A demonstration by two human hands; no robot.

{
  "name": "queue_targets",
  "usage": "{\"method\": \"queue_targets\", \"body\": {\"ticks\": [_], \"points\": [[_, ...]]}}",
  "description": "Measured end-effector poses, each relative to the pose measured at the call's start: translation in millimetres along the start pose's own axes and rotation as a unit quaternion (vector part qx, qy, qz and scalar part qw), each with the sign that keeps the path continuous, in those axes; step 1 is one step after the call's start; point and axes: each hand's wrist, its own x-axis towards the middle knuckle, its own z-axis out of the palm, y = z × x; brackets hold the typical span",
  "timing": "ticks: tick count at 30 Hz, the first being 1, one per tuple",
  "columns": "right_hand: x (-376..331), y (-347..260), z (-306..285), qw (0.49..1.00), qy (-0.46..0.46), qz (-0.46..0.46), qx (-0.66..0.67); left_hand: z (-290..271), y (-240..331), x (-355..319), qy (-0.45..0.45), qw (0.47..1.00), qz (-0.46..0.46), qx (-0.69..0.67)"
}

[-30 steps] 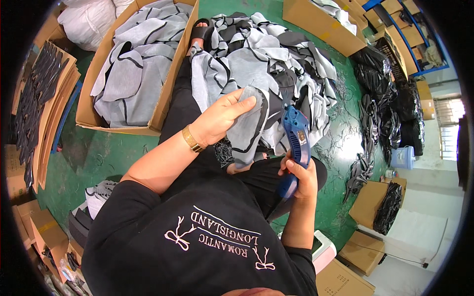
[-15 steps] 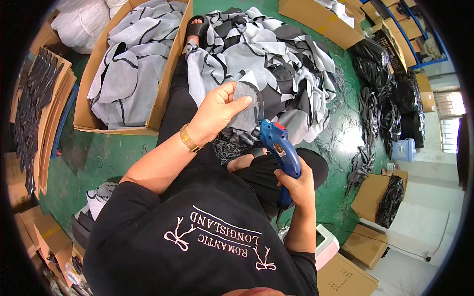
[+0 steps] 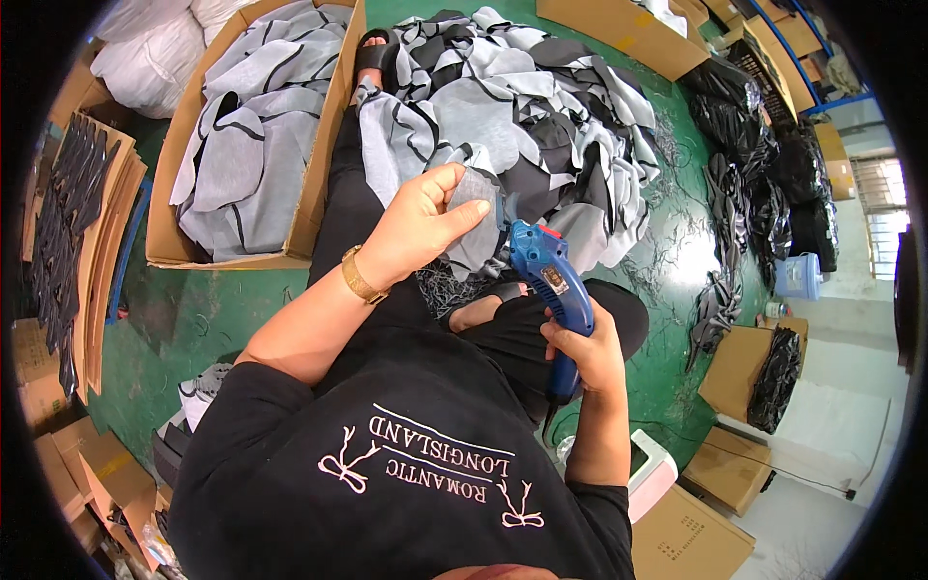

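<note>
Left of the pile [image 3: 483, 108], a box [image 3: 328, 145] is set. On the pile's near side, a cutter [image 3: 553, 275] is gripped by the right hand [image 3: 592, 348], fingers curled; gray cloth [image 3: 480, 189] is pinched by the left hand's [image 3: 418, 227] thumb and fingers.

This looks like a workshop for cut fabric: a heap of grey and black pieces [image 3: 474, 111] lies at upper centre on a green floor [image 3: 227, 314] strewn with dark trimmings [image 3: 672, 145], and a big open carton [image 3: 335, 126] at upper left holds more. A blue handheld power tool [image 3: 553, 274] at centre, white sacks [image 3: 155, 63] at upper left, black plastic bags [image 3: 735, 130] and blue shelving [image 3: 836, 101] at upper right also show it.
</note>
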Motion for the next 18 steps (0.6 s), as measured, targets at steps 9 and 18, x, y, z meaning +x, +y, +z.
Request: {"method": "queue_targets", "body": {"ticks": [9,18], "points": [[0.9,1.2,-10.1,0.998,-0.045,0.020,0.039,-4.2,19.0,-0.5,-0.063,0.997,-0.017,0.029],[0.0,-8.9,-12.1,0.998,-0.056,0.020,-0.014,-15.8,29.7,0.8,-0.163,0.975,0.029,0.146]]}}
